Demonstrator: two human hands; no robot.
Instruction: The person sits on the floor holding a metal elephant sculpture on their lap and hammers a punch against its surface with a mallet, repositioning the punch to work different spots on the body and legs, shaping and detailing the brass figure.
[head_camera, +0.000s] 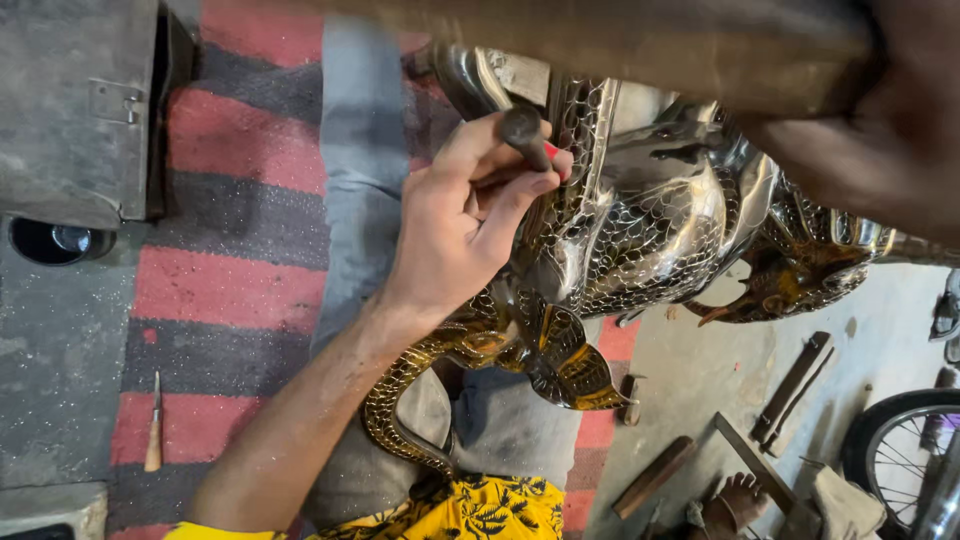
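Observation:
A shiny embossed metal sculpture (650, 220) with scaled snake bodies and a cobra hood (560, 350) lies across a grey cloth (360, 170). My left hand (465, 215) pinches a small dark metal punch (525, 135) with its tip set on the scaled surface. My right hand (890, 120), blurred at the upper right, grips a thick wooden handle (600, 40) that stretches across the top of the view above the sculpture. Its head is out of view.
A red and grey striped rug (230, 290) lies at left with a wooden-handled tool (153, 425) on it. A grey metal box (70, 100) sits top left. Loose tools (790, 385), a foot (737, 500) and a bicycle wheel (900, 450) are bottom right.

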